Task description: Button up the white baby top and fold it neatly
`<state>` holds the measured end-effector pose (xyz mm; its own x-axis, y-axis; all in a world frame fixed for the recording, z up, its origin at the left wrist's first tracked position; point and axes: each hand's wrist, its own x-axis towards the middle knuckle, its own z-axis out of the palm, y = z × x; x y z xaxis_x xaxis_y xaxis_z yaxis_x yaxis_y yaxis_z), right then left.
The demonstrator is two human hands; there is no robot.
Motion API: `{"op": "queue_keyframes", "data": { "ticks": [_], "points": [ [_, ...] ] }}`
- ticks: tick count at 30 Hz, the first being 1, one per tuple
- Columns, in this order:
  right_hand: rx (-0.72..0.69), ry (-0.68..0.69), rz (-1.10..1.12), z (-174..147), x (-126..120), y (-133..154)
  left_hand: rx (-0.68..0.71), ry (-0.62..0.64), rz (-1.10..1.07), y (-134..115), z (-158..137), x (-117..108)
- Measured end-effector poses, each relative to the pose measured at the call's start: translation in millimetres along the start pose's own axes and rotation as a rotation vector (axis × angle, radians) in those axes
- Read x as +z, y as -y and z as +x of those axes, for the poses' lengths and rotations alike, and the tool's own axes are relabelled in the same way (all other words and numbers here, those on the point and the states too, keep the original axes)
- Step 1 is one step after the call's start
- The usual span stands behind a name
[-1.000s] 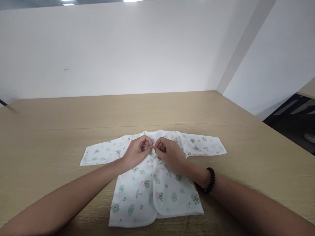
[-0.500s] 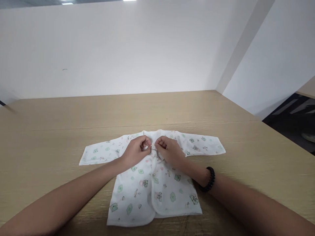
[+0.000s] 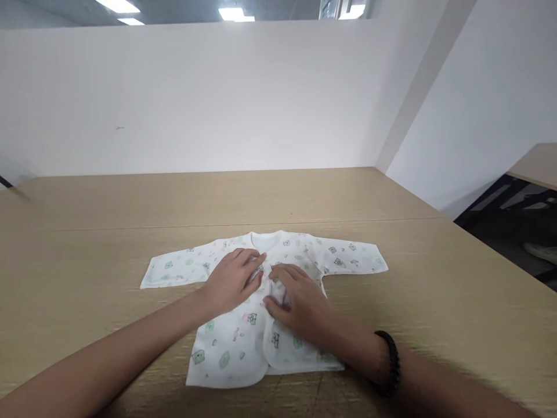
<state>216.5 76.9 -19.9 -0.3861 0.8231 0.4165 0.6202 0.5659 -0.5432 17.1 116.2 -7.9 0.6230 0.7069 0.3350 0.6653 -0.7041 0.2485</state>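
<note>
A small white baby shirt [image 3: 235, 354] with green and pink animal prints lies flat, front side up, its sleeves spread to both sides. Its front edges meet down the middle. My left hand [image 3: 235, 278] rests on the left chest panel, fingers stretched toward the front opening, thumb apart. On the right panel lies my right hand [image 3: 300, 299], fingers bent but apart from the thumb, tips at the front edge below the neckline. A black beaded bracelet [image 3: 394, 363] is round my right wrist. Any fastener under the fingertips is hidden.
The shirt is on a wooden table [image 3: 108, 203] with a seam running across it. A white partition [image 3: 195, 98] stands along the back, another white panel [image 3: 478, 104] at the right. Beyond the right edge, a second table [image 3: 537, 165] shows.
Both hands have come out of a pinch near the neckline and loosened. They now lie a little lower on the shirt front, leaving the collar uncovered. The view has tilted up slightly.
</note>
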Motion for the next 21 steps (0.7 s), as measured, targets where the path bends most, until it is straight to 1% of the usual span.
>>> {"op": "queue_keyframes", "data": {
  "ticks": [3,5,8,10,12,15,18,21],
  "points": [
    [0.009,-0.04,0.016,-5.4,1.5,0.9,0.017,0.011,0.005,-15.4,-7.6,-4.4],
    [0.028,-0.078,-0.005,-3.6,1.8,-0.1,0.035,0.055,-0.02,-25.0,-11.1,-5.1],
    [-0.01,-0.099,-0.053,0.1,1.1,-0.9,0.057,0.101,-0.055,-32.7,-14.6,-3.2],
    [-0.036,-0.053,-0.091,1.5,-0.4,-1.1,0.047,0.081,-0.055,-33.0,-15.9,-1.8],
    [-0.041,0.035,-0.113,2.4,-3.1,-1.4,0.021,0.059,-0.047,-31.3,-16.0,-1.2],
    [-0.024,0.135,-0.116,4.1,-8.5,-0.9,0.017,0.083,-0.062,-28.7,-14.3,-2.8],
    [-0.012,0.172,-0.156,5.7,-11.7,2.5,0.02,0.126,-0.115,-27.6,-12.5,-5.9],
    [0.025,0.179,-0.219,5.8,-9.9,7.1,-0.019,0.138,-0.167,-26.4,-12.6,-7.4]
  ]
}}
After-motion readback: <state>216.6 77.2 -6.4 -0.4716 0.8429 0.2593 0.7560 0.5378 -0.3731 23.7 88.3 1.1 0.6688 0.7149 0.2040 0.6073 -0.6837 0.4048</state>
